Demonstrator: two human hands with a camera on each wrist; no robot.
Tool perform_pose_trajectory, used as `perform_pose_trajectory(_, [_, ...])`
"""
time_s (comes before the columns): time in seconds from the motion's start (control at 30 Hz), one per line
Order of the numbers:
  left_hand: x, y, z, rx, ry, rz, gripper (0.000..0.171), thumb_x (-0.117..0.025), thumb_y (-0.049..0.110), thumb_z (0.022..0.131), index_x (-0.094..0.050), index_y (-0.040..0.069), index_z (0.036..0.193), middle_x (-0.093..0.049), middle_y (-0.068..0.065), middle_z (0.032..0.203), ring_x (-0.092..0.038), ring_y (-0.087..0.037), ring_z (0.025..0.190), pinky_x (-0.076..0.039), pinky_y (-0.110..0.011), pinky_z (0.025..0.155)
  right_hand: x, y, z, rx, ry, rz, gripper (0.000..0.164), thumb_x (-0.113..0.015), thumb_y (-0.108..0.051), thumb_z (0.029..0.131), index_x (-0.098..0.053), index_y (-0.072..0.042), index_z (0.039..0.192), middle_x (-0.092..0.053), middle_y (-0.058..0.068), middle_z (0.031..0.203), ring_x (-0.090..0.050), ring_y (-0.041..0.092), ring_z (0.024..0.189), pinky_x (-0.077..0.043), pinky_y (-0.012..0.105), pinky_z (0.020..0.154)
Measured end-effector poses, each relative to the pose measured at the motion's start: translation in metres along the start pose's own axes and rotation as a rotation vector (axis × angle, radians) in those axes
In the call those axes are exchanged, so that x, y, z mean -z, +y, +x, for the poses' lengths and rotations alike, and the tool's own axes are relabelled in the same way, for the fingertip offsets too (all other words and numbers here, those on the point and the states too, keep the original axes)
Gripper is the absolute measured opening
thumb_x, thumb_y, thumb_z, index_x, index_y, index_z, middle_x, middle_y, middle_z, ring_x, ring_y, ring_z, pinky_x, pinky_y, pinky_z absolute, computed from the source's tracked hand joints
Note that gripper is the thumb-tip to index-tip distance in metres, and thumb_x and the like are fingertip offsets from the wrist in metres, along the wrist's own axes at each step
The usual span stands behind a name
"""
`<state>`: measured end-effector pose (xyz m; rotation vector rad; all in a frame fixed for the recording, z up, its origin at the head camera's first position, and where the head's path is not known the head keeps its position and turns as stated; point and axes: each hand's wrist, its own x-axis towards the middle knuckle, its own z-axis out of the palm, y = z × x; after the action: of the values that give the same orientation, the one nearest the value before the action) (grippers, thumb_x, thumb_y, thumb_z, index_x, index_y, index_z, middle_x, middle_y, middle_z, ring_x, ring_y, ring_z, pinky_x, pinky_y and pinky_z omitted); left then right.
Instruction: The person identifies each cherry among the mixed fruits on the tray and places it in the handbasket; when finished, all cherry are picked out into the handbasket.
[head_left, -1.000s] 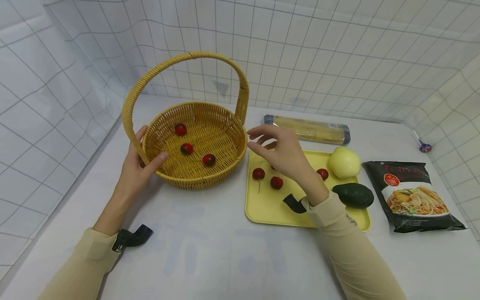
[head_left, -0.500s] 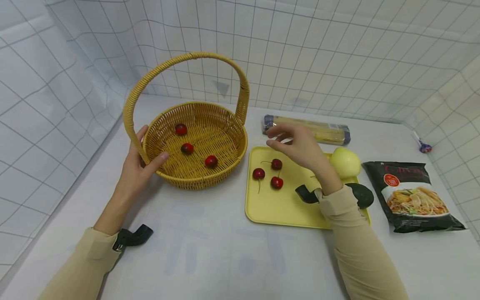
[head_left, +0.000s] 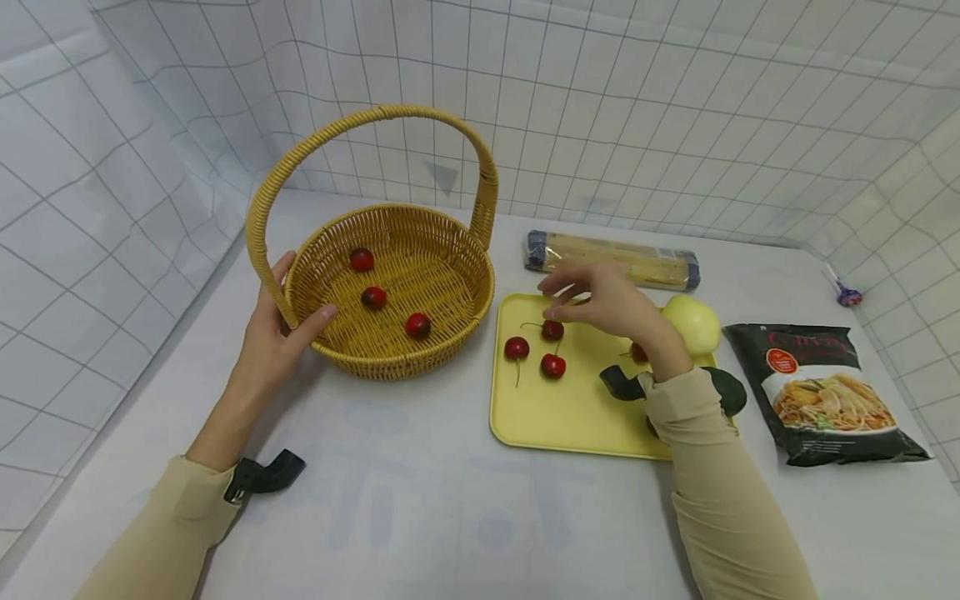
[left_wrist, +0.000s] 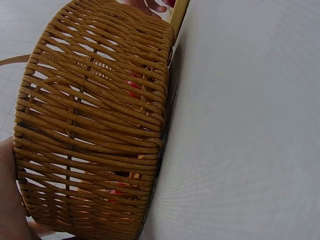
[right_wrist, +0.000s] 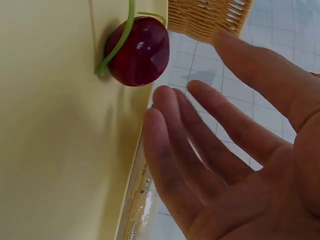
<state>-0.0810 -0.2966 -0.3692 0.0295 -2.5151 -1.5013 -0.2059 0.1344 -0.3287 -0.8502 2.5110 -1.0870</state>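
Note:
My left hand [head_left: 272, 337] holds the left rim of a round wicker basket [head_left: 397, 365], thumb over the inside and fingers round the outside. Its woven wall [left_wrist: 90, 125] fills much of the left wrist view. Three red cherries lie in the basket, one [head_left: 417, 326] toward the front. My right hand [head_left: 611, 307] hovers over the back of a yellow tray [head_left: 555, 425], fingers apart and holding nothing. Right by its fingertips is a dark red cherry [right_wrist: 140, 52] with a green stem. More cherries, one [head_left: 553, 367] of them in front of that one, lie on the tray.
A pale green round fruit [head_left: 692, 323] and a dark green avocado-like fruit [head_left: 727, 392] sit at the tray's right. A pack of long pasta [head_left: 615, 260] lies behind it. A black food bag [head_left: 825, 396] and a small wrapped lollipop [head_left: 849, 295] are farther right.
My right hand has moved from the basket's right rim to the right, then down toward the back cherry on the tray. The left hand stays put. The front cherry in the basket rolled slightly.

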Motion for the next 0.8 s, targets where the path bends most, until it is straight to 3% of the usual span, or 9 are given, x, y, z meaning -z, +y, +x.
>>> perform_pose_trajectory(0.1, [0.000, 0.000, 0.000, -0.001, -0.001, 0.002, 0.089, -0.066, 0.031, 0.102, -0.010, 0.034, 0.170, -0.035, -0.015, 0.168, -0.042, -0.042, 0.150, -0.039, -0.055, 0.115, -0.001, 0.005, 0.001, -0.032, -0.083, 0.033, 0.047, -0.082, -0.013, 0.093, -0.067, -0.002, 0.136, -0.072, 0.016, 0.130, -0.073, 0.029, 0.112, -0.055, 0.042, 0.096])
perform_pose_trajectory(0.23, [0.000, 0.000, 0.000, -0.001, -0.007, -0.013, 0.089, -0.066, 0.031, 0.102, -0.009, 0.035, 0.170, -0.033, -0.015, 0.169, -0.039, -0.042, 0.151, -0.036, -0.059, 0.116, -0.003, 0.009, 0.002, -0.049, -0.134, 0.036, 0.049, -0.085, -0.013, 0.090, -0.068, -0.002, 0.135, -0.073, 0.015, 0.125, -0.072, 0.027, 0.110, -0.055, 0.040, 0.094])
perform_pose_trajectory(0.37, [0.000, 0.000, -0.001, 0.014, -0.017, -0.021, 0.090, -0.066, 0.032, 0.102, -0.007, 0.038, 0.169, -0.029, -0.013, 0.172, -0.035, -0.042, 0.154, -0.032, -0.064, 0.118, -0.005, 0.011, 0.004, -0.024, -0.146, 0.008, 0.044, -0.085, -0.010, 0.089, -0.071, -0.001, 0.129, -0.074, 0.014, 0.119, -0.072, 0.027, 0.106, -0.056, 0.040, 0.092])
perform_pose_trajectory(0.53, [0.002, 0.000, -0.001, 0.015, -0.024, -0.016, 0.092, -0.065, 0.033, 0.102, -0.004, 0.035, 0.170, -0.026, -0.014, 0.173, -0.032, -0.044, 0.155, -0.028, -0.070, 0.117, -0.008, 0.011, 0.005, -0.001, -0.157, -0.007, 0.034, -0.084, -0.008, 0.089, -0.075, -0.001, 0.122, -0.077, 0.011, 0.112, -0.072, 0.025, 0.101, -0.057, 0.036, 0.089])
perform_pose_trajectory(0.8, [0.002, 0.000, -0.001, 0.003, -0.024, -0.014, 0.091, -0.065, 0.032, 0.103, -0.004, 0.033, 0.171, -0.026, -0.014, 0.173, -0.032, -0.044, 0.155, -0.028, -0.068, 0.118, -0.010, 0.008, 0.005, -0.010, -0.129, -0.057, 0.028, -0.087, -0.010, 0.087, -0.078, -0.004, 0.113, -0.078, 0.008, 0.106, -0.074, 0.025, 0.101, -0.058, 0.041, 0.090])
